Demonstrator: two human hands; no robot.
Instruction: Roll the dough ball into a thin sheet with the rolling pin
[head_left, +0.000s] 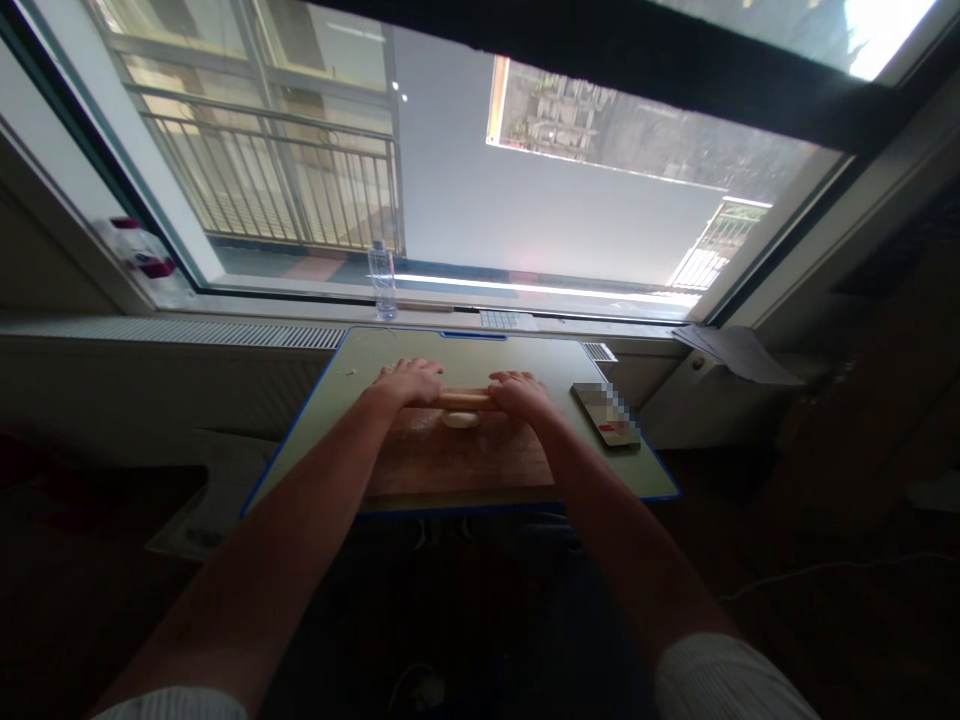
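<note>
A pale wooden rolling pin (463,399) lies crosswise near the far edge of a brown wooden board (457,465). On its left end rests my left hand (411,383), and on its right end rests my right hand (520,393); both are closed over the pin, palms down. Just on the near side of the pin, between the hands, sits a small flattened piece of white dough (460,420). The pin seems to touch or overhang its far edge; I cannot tell which. Whitish traces show on the board.
The board lies on a small light-green table (322,420) with a blue edge. A phone (604,415) lies at its right side. On the windowsill stand a clear bottle (382,285) and a bottle with a purple cap (142,255). Papers (735,352) lie at the right.
</note>
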